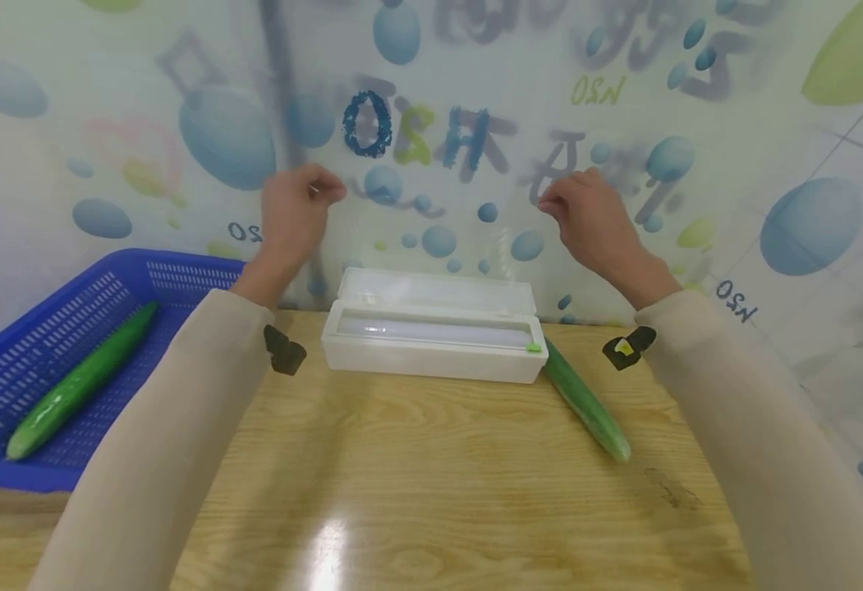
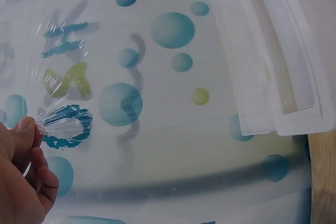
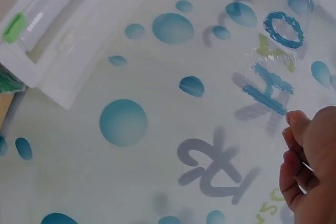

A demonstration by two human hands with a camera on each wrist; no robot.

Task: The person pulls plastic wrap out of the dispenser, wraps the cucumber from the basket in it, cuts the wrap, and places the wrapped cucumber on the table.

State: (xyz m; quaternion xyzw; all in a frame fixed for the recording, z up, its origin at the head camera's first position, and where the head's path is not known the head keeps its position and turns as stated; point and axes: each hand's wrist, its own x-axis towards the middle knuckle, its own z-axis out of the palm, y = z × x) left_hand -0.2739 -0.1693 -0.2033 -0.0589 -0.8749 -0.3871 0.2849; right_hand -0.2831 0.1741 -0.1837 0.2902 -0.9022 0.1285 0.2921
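Clear cling film (image 2: 63,121) is stretched between both raised hands, in front of the patterned backdrop. My left hand (image 1: 300,209) pinches one corner between thumb and fingers; creases fan out from the fingertips in the left wrist view. The opposite corner is pinched by my right hand (image 1: 589,217), at about the same height. Below and between them sits a white cling film dispenser (image 1: 431,359), its translucent lid (image 1: 437,289) tipped back and the film roll (image 1: 434,331) visible inside. A green slider (image 1: 534,348) is at its right end.
One cucumber (image 1: 586,402) lies slanted on the wooden table (image 1: 431,476), right beside the dispenser's right end. Another cucumber (image 1: 80,386) rests in a blue perforated basket (image 1: 17,476) at the left, partly behind the left sleeve. The patterned backdrop (image 1: 475,49) rises behind the table.
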